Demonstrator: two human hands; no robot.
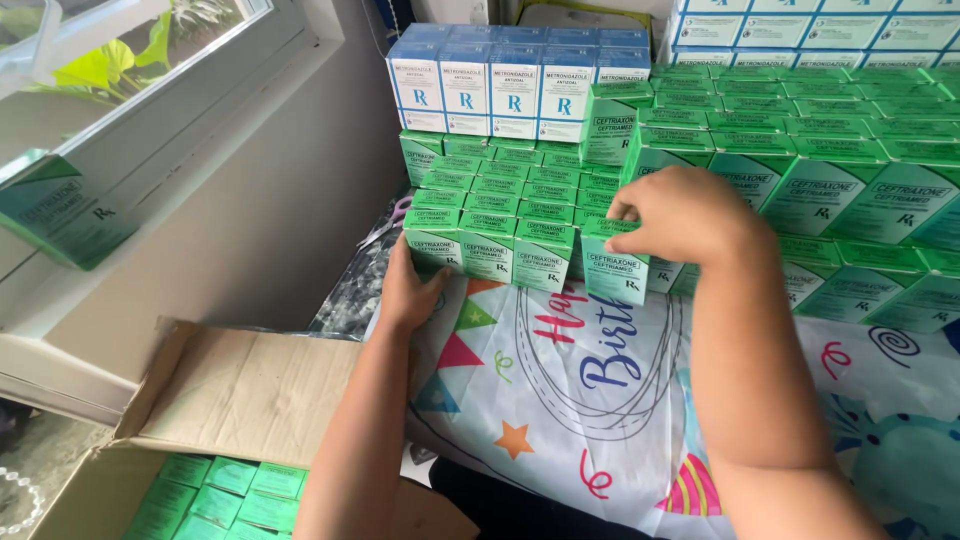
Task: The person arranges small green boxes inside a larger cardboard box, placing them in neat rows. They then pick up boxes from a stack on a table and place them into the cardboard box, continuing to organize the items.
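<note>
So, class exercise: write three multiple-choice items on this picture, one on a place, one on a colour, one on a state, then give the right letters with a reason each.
1. Where is the open cardboard carton?
A. on top of the stacks
B. at lower left, below the table edge
C. on the windowsill

2. What colour are the boxes on top at the back?
A. blue and white
B. red
C. yellow

3. What is the right hand doing?
A. lying flat on the cloth
B. pinching a small green box by its top
C. holding scissors

Answers:
1 B, it sits low at the left, with green boxes inside.
2 A, blue tops over white fronts.
3 B, fingertips close on the box top, while the left hand rests against the front row of green boxes.
</note>
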